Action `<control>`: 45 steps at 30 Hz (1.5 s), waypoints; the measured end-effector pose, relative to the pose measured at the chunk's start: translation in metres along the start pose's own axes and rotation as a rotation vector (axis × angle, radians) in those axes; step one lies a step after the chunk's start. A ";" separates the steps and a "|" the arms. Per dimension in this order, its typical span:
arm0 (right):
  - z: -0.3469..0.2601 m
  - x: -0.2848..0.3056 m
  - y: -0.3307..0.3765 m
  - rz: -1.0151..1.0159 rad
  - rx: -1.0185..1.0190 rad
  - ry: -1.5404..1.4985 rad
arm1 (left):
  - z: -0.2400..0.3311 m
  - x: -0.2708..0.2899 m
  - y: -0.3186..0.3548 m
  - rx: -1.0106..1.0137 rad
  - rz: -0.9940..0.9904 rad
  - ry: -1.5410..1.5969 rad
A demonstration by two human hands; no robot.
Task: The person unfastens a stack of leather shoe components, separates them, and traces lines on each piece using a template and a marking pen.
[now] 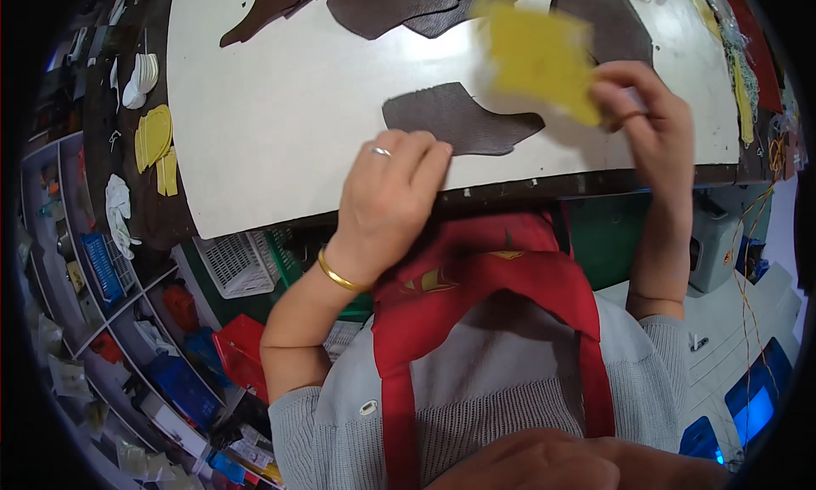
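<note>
Leather piece (463, 120) had left hand (387, 192) at near edge, couldn't tell if pinching; right hand (654, 116) pinched yellow sheet (540, 56). Lazy pressure could've caused skidding.

The yellow piece (540, 58) is blurred, its exact outline uncertain.

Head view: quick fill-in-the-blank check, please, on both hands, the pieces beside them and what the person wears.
1. The right hand holds up a flat, motion-blurred ____ sheet.
2. The left hand, beside the dark brown, boot-shaped, leather-like piece, wears a silver-coloured ____ on one finger.
3. The round, gold-coloured bangle is on the person's ____ wrist.
4. Over the grey knitted top, the fabric apron has ____ straps.

Missing words: yellow; ring; left; red.
</note>
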State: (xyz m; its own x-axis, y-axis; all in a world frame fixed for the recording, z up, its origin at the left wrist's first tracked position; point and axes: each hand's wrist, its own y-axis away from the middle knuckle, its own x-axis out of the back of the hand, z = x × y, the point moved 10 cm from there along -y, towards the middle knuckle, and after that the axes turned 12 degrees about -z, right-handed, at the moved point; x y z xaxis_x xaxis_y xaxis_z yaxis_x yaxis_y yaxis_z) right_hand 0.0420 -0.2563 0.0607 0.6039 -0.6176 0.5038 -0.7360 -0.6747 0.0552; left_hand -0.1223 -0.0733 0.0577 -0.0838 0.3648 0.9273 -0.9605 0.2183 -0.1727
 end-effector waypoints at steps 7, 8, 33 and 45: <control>-0.012 -0.085 -0.029 -0.373 0.091 0.166 | -0.003 -0.001 0.026 0.036 0.188 0.069; -0.014 -0.090 -0.030 -0.388 0.111 0.219 | -0.003 -0.002 0.027 0.044 0.190 0.069; -0.038 -0.040 -0.009 0.037 0.369 0.566 | 0.033 -0.020 -0.008 0.067 -0.182 -0.267; -0.087 -0.176 -0.053 -0.713 0.473 0.349 | 0.056 -0.034 -0.002 0.036 0.000 -0.304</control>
State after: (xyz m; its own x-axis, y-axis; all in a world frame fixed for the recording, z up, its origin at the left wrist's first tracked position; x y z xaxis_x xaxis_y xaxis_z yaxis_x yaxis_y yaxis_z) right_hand -0.0523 -0.0765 0.0442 0.6836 0.1121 0.7212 0.0223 -0.9909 0.1329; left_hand -0.1318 -0.1363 0.0453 -0.1539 0.0761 0.9852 -0.9688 0.1843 -0.1655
